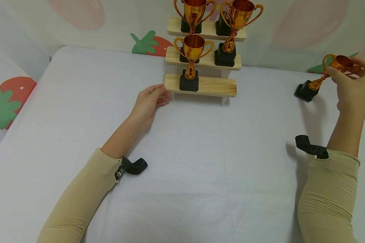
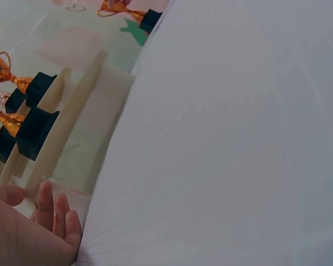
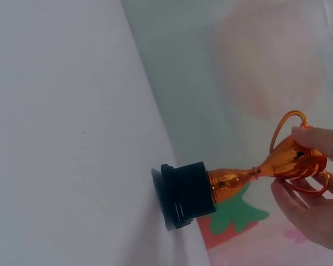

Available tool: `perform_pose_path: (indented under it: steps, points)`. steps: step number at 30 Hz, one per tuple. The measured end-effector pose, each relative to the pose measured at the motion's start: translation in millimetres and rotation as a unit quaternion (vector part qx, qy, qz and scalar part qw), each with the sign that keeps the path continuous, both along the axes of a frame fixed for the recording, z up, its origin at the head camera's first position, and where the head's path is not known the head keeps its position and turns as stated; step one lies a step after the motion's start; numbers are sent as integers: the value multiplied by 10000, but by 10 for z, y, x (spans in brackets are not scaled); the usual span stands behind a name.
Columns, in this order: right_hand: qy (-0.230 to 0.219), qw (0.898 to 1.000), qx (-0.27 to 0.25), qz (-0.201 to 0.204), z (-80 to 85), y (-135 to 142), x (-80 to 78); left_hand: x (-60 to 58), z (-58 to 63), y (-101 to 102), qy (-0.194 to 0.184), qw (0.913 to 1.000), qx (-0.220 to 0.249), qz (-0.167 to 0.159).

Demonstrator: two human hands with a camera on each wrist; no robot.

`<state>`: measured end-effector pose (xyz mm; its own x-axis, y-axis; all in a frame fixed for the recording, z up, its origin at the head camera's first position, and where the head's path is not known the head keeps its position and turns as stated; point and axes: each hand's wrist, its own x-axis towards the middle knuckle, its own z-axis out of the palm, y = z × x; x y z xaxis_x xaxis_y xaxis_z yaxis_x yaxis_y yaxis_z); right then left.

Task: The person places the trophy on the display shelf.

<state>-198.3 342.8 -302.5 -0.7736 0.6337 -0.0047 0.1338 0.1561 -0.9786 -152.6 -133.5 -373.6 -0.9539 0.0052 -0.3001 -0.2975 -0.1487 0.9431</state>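
At the far right of the head view my right hand (image 1: pixel 354 84) grips a gold trophy (image 1: pixel 340 64) by its cup. This trophy leans, its black base (image 3: pixel 191 191) at the table surface; whether the base touches the table I cannot tell. My left hand (image 1: pixel 147 103) is at the left end of a three-tier wooden display stand (image 1: pixel 219 86), thumb and fingers pinching the end of its lowest shelf. Several more gold trophies stand on the tiers, including one on the lowest shelf (image 1: pixel 190 76) and one at the right of the middle shelf (image 1: pixel 226 55).
The stand sits at the back edge of a white-covered table (image 1: pixel 182 162), close to a wall with strawberry pictures (image 1: pixel 152 44). A black wrist mount (image 1: pixel 134 166) juts from the left sleeve and another mount (image 1: pixel 311 147) from the right.
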Motion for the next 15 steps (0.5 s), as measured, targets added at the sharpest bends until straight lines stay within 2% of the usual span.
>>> perform_pose_path:
  steps: [4, 15]
  points:
    - [-17, 9999, 70, 84, 10, -38, 2, 0, 3, -3, -21, 10000, 4, 1]
    - [287, 9992, -27, 280, 5, -112, -18, -10, -16, -19, -13, 10000, -27, -81]
